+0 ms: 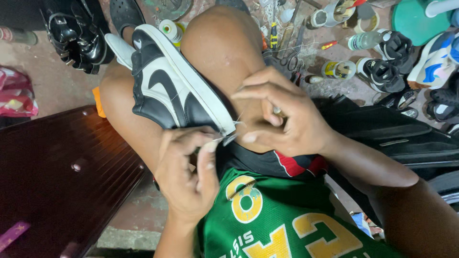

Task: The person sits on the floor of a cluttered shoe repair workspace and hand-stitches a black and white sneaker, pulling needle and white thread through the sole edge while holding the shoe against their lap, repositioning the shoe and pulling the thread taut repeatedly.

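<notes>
A black-and-white sneaker (177, 91) lies wedged between bare knees; the left hand (189, 167) pinches its heel edge, the right hand (279, 117) pinches a thread (237, 120) (needle hidden).

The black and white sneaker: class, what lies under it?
The sneaker rests between the person's bare knees. The left hand supports its heel end from below. The sole's underside and the lap beneath are hidden.

Yellow-labelled round tin (338, 69) on floor top right, green-labelled tape roll (169, 29) nr top centre
</notes>
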Available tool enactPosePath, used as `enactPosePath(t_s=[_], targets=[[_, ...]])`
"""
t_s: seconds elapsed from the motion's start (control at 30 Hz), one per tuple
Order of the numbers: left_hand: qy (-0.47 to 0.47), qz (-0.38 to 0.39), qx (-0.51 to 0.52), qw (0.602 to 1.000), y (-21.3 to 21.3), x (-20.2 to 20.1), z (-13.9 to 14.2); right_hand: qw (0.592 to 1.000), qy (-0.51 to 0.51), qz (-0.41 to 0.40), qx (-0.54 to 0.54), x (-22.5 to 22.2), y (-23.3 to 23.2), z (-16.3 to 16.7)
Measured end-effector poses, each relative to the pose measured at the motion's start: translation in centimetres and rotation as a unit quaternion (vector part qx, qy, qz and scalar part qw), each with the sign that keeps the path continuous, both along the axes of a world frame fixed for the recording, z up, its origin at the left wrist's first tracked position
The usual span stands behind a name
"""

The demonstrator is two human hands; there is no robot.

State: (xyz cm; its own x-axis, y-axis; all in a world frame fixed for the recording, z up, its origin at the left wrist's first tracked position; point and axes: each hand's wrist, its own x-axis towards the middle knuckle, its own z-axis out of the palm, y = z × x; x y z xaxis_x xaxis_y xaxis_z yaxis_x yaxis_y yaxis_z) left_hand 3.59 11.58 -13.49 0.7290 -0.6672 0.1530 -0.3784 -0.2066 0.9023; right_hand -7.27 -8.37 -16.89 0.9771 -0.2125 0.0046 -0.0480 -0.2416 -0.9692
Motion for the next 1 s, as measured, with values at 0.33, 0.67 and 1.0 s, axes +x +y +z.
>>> enactPosePath(t_s=[0.33, 0.67, 1.0], targets=[[0.261, -0.029, -0.012, 0.965, 0.1, -0.2, 1.1, 0.992, 0.075, 0.096, 0.026, -0.5, -3.1, 2.7], [-0.049, -0.067, 0.036, 0.996, -0.9, -1.3, -0.8, 0.936, -0.013, 0.129, -0.328, 0.8, -1.3, 1.8], [0.037, -0.070, 0.023, 0.997, 0.6, -0.6, -1.2, 0.787, 0.340, -0.109, -0.503, -9.2, -25.0, -8.6]])
